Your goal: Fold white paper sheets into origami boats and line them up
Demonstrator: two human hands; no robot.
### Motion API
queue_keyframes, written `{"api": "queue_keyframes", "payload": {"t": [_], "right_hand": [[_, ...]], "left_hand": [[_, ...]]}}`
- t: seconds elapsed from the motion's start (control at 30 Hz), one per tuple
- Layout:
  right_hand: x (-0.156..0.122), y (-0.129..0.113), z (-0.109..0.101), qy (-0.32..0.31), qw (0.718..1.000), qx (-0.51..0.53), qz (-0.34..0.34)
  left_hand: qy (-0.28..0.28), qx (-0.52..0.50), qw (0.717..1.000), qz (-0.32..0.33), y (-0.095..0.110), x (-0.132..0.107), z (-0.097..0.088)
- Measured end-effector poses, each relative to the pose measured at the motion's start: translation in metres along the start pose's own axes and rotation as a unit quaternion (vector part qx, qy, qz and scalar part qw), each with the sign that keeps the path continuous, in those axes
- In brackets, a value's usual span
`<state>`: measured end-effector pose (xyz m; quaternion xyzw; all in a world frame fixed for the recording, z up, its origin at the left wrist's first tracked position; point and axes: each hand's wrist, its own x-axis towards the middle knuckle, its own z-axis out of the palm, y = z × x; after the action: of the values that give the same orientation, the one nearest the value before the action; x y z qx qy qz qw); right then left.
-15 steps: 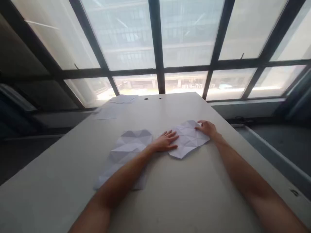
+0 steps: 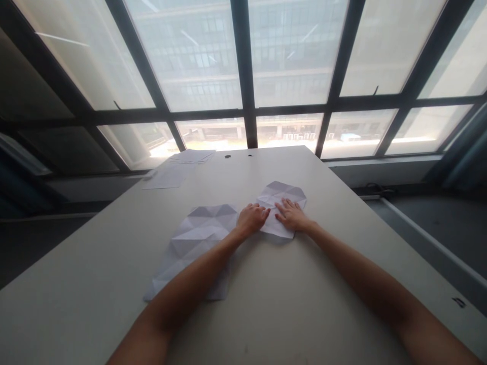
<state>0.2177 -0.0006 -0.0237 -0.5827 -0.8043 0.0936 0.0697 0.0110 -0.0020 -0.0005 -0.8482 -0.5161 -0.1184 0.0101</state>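
A creased white sheet of paper [image 2: 283,195] lies on the pale table [image 2: 289,304], folded narrower. My left hand [image 2: 251,218] presses on its left near edge with the fingers lying flat. My right hand [image 2: 292,215] rests flat on the sheet's near part, fingers stretched forward. The two hands lie close side by side. A second, larger creased sheet [image 2: 196,238] lies to the left, partly under my left forearm.
Flat papers [image 2: 178,170] lie at the table's far left corner, and two small dark dots [image 2: 227,156] sit near the far edge. A wall of windows with dark frames stands behind. The floor drops away on the right of the table.
My right hand has moved left and nearer, bringing the sheet's right side over so the sheet looks narrower. Both hands now lie together on it.
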Motion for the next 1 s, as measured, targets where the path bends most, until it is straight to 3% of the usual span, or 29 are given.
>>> {"api": "queue_keyframes", "payload": {"t": [0.1, 0.3, 0.4, 0.5, 0.53, 0.63, 0.77, 0.87, 1.0], "right_hand": [[-0.002, 0.014, -0.012, -0.049, 0.994, 0.033, -0.088], [-0.003, 0.022, -0.034, -0.094, 0.953, 0.180, -0.224], [0.002, 0.022, -0.029, -0.004, 0.953, 0.238, -0.187], [0.011, 0.031, -0.016, 0.206, 0.955, 0.196, -0.087], [0.015, 0.036, -0.012, 0.245, 0.952, 0.178, -0.051], [0.023, 0.055, -0.005, 0.218, 0.958, 0.188, 0.004], [0.029, 0.076, -0.005, 0.185, 0.938, 0.289, -0.041], [0.029, 0.086, -0.009, 0.192, 0.923, 0.331, -0.046], [0.021, 0.088, -0.012, 0.189, 0.949, 0.250, -0.023]], "left_hand": [[-0.007, -0.013, 1.000, -0.012, -0.004, 0.003, -0.003], [-0.012, -0.032, 0.997, 0.076, -0.018, 0.006, 0.011], [-0.075, -0.024, 0.991, 0.104, -0.019, 0.004, 0.015], [-0.093, -0.015, 0.987, 0.133, -0.014, -0.001, 0.012], [-0.089, -0.013, 0.986, 0.143, -0.012, -0.003, 0.011], [-0.050, -0.015, 0.988, 0.149, -0.005, -0.007, 0.008], [-0.013, -0.025, 0.990, 0.137, -0.002, -0.007, 0.012], [-0.045, -0.023, 0.986, 0.157, -0.003, -0.006, 0.015], [-0.109, -0.010, 0.983, 0.149, -0.004, -0.005, 0.013]]}}
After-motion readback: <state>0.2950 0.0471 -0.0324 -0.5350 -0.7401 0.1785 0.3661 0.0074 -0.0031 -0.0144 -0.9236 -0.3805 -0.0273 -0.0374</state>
